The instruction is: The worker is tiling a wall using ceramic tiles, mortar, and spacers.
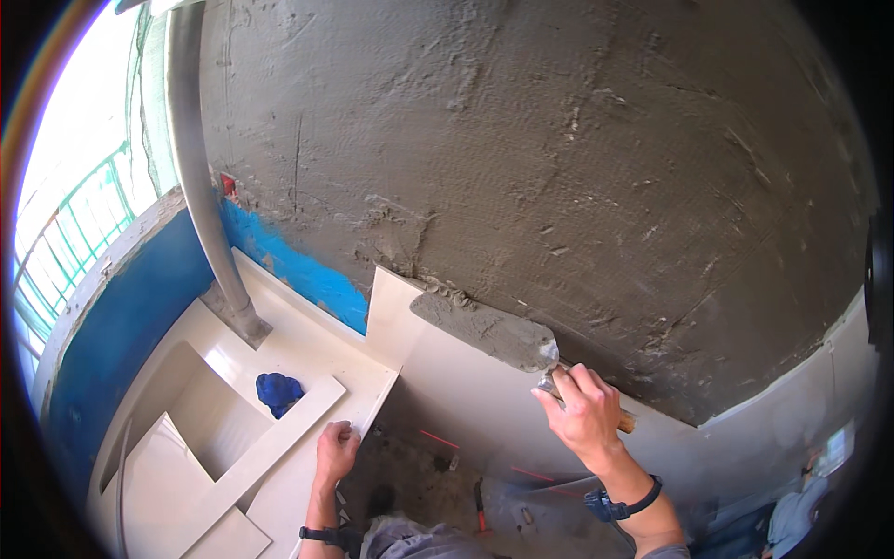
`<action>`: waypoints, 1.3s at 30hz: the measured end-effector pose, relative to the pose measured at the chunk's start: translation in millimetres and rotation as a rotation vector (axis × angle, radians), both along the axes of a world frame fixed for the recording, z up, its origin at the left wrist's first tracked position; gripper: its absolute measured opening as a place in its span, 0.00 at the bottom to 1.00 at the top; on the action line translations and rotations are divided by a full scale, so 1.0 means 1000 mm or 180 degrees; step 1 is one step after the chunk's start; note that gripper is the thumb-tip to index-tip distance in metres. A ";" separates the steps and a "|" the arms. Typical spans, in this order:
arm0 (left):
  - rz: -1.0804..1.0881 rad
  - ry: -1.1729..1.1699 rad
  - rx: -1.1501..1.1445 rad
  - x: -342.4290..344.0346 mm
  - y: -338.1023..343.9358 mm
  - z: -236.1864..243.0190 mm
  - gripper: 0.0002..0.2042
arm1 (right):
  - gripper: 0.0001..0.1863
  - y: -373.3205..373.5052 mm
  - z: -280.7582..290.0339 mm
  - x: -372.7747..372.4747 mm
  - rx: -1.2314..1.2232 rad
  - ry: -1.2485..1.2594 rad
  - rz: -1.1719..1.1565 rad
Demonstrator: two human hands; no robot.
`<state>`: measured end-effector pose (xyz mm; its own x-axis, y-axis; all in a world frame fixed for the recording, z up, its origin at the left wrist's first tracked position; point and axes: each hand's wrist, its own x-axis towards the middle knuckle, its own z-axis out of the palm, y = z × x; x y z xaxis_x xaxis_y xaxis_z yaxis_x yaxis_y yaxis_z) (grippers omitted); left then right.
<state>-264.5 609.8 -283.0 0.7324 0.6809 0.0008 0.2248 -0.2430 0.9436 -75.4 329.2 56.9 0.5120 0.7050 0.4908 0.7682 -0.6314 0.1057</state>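
My right hand (585, 410) grips the handle of a steel trowel (480, 331), whose long blade is coated in grey mortar and lies along the top edge of white tiling (438, 363), at the foot of the rough plastered wall (549, 149). My left hand (337, 452), fingers curled, is at the white ledge (368, 387) left of the gap; whether it holds anything is hidden. A blue crumpled cloth or glove (277, 394) lies beside it among loose white tile pieces (158, 484).
A metal pipe (209, 214) rises at left beside a blue-painted low wall (121, 326) and green railing (79, 238). A white basin recess (209, 415) sits below. A red-handled tool (481, 508) lies on the floor (438, 480). Another person (792, 517) is at lower right.
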 end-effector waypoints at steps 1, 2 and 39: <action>-0.0030 -0.0027 0.0062 0.000 0.001 -0.002 0.15 | 0.18 0.006 -0.001 0.000 0.0022 -0.0009 0.0000; -0.0021 -0.0030 0.0056 0.001 0.000 0.000 0.15 | 0.18 0.011 -0.003 0.001 0.0016 -0.0013 0.0008; 0.0374 -0.2332 0.0559 0.191 0.044 0.214 0.20 | 0.18 0.084 0.077 0.033 -0.0198 0.2059 -0.0084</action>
<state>-73.0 653.9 -69.0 0.4257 0.6993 0.5742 -0.4104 -0.4164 0.8113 -41.9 412.8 134.4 0.7080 0.7053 0.0360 0.6732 -0.6587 -0.3360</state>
